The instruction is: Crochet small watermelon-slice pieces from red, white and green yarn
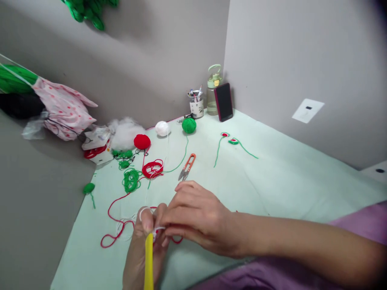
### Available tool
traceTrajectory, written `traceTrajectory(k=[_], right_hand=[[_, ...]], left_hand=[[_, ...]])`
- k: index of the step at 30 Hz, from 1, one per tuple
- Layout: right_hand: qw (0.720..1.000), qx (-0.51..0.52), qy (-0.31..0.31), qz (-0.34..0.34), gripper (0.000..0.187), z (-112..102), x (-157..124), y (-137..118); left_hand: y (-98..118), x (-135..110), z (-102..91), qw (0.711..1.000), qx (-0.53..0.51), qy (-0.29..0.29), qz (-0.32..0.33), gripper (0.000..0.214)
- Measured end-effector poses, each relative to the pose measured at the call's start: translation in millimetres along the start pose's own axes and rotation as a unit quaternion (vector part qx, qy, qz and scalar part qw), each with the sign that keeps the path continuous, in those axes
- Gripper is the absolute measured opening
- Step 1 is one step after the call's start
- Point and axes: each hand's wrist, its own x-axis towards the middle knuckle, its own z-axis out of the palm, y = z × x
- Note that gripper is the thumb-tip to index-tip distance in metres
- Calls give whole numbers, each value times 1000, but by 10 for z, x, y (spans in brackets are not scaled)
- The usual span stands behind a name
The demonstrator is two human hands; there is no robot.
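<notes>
My left hand (pixel 139 257) is at the bottom edge, closed round a yellow crochet hook (pixel 148 262) that runs down out of view. A loop of white yarn (pixel 144 209) lies over one of its fingers. My right hand (pixel 196 217) reaches in from the right, its fingertips pinched on a small red and white crochet piece (pixel 157 231) at the hook's upper end. The two hands touch there. Red yarn (pixel 113 233) trails off to the left across the pale green table (pixel 287 177).
Orange thread snips (pixel 187 166) lie just beyond my hands. Farther back are red (pixel 142 141), white (pixel 162 128) and green (pixel 189 125) yarn balls, loose yarn tangles, white stuffing (pixel 125 133), two small crochet pieces (pixel 229 138), a pen cup (pixel 196 104), a bottle (pixel 213 90) and a phone (pixel 224 102).
</notes>
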Motion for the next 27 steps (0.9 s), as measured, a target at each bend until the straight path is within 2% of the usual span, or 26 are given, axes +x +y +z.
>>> traceTrajectory(k=[4,7,9,11,12,14,15,16,17,18,20,21,27], right_hand=[[998,-55,-6,-6,29,16,5,29],[991,-130,-14,-2,33,-55,-7,223],[976,-202,-74,43,35,-134,-37,428],[960,-218,-147,96,36,-228,-63,597],[954,-213,-165,128,29,-275,-66,636],[962,-144,-170,162,13,-355,-41,590],[969,-61,-168,170,23,-384,-16,509],[966,36,-182,182,44,-401,13,401],[960,107,-182,184,56,-406,40,280],[957,148,-173,182,57,-398,62,157],[962,164,-133,174,34,-347,75,-46],[963,170,-106,180,29,-309,65,-115],[928,243,82,271,22,-93,-64,-203]], left_hand=[[-13,5,-25,1000,-19,8,-19,33],[4,9,-15,999,-53,-5,-10,36],[28,11,12,998,-60,0,10,35],[51,13,47,999,-32,25,29,31],[58,14,64,999,-6,41,32,29],[60,14,86,994,68,73,39,26],[56,13,88,989,109,90,46,27],[48,10,83,981,151,103,59,29],[39,6,72,972,191,112,76,30],[29,-1,57,963,226,116,91,31],[13,-19,25,949,277,108,107,29],[10,-31,15,946,289,100,109,27],[53,-96,74,963,256,44,67,28]])
